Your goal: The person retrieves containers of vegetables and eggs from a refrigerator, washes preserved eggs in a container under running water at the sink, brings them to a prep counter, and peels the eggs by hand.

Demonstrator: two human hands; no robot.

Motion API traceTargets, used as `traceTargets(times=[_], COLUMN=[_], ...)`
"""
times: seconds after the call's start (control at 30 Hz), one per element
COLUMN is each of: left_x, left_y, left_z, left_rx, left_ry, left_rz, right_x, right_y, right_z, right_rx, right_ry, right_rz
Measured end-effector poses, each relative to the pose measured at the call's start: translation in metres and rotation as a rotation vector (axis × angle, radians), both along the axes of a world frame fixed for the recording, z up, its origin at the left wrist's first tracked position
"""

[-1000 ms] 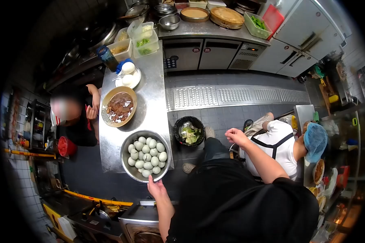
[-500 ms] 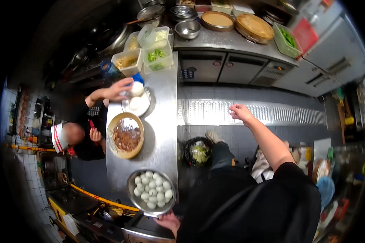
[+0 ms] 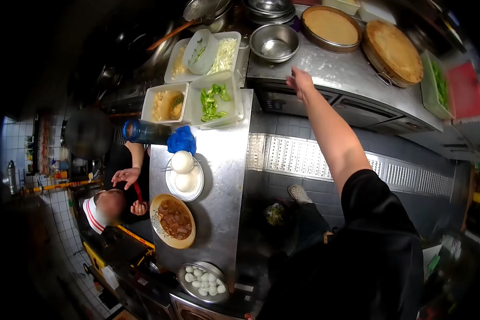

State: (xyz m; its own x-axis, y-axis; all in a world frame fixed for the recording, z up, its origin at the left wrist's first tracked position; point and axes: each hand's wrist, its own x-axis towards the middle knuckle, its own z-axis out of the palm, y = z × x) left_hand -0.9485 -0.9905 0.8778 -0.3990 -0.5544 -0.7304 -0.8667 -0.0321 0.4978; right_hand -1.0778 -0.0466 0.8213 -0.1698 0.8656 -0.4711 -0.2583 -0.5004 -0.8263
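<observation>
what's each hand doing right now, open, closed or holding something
Left hand: not visible, so its state cannot be told.
Right hand: open, loosely extended near the small metal bowl, with nothing seen in it.

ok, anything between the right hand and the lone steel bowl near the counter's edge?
Nothing visible. The right hand shows at the front edge of the counter, just short of the bowl. The stacked bowls sit behind it and the round pan to its right, both off that line.
</observation>
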Motion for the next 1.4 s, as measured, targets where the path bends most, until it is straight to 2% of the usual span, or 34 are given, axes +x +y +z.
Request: traceTargets(times=[0.17, 0.2, 0.33, 0.53, 0.63, 0.73, 0.77, 0.83, 0.87, 0.9, 0.97, 1.0, 1.03, 1.1, 1.17, 1.27, 1.4], left_x=[0.008, 0.009, 0.015, 0.027, 0.038, 0.038, 0.018, 0.001, -0.020, -0.030, -0.060, -0.079, -0.098, -0.125, -0.151, -0.164, -0.170], left_y=[0.023, 0.026, 0.031, 0.019, 0.002, -0.071, 0.007, -0.045, 0.004, -0.020, -0.037, -0.031, -0.039, -0.070, -0.082, -0.103, -0.107], left_z=[0.010, 0.010, 0.014, 0.016, 0.013, -0.014, 0.052, 0.017, 0.037, 0.025, 0.017, 0.026, 0.030, -0.006, -0.017, -0.032, -0.037], left_rx=[-0.046, -0.058, -0.071, -0.059, -0.032, 0.002, 0.260, 0.465, 0.318, 0.490, 0.452, 0.438, 0.526, 0.845, 0.955, 0.957, 0.963], left_ry=[-0.058, -0.061, -0.087, -0.105, -0.086, 0.059, 0.037, 0.105, 0.195, 0.259, 0.295, 0.345, 0.353, 0.534, 0.492, 0.323, 0.225], left_rz=[-0.029, -0.033, -0.046, -0.067, -0.051, -0.074, 0.036, -0.049, 0.163, 0.037, -0.032, -0.052, -0.055, 0.089, 0.119, 0.081, -0.034], right_x=[-0.040, -0.039, -0.043, -0.010, 0.028, 0.073, 0.090, 0.122, 0.132, 0.159, 0.186, 0.214, 0.240, 0.276, 0.295, 0.299, 0.317], right_y=[0.053, 0.061, 0.077, 0.056, 0.033, -0.016, -0.032, -0.089, -0.118, -0.129, -0.199, -0.222, -0.256, -0.312, -0.389, -0.502, -0.551], right_z=[0.016, 0.021, 0.020, 0.004, -0.012, 0.005, 0.005, 0.030, 0.038, 0.011, 0.023, 0.006, -0.002, -0.024, -0.011, 0.025, 0.039], right_rx=[-0.073, -0.132, -0.044, 0.054, 0.089, 0.145, 0.153, 0.192, 0.141, 0.168, 0.046, -0.024, -0.050, -0.158, -0.175, -0.261, -0.326], right_ry=[0.018, -0.025, -0.100, -0.014, -0.023, 0.009, 0.008, -0.028, 0.012, -0.008, 0.036, 0.062, -0.019, -0.053, -0.013, -0.044, -0.051], right_rz=[-0.087, -0.025, -0.072, -0.092, -0.009, 0.016, 0.012, 0.049, 0.025, 0.068, 0.097, 0.171, 0.160, 0.140, 0.162, 0.123, 0.251])
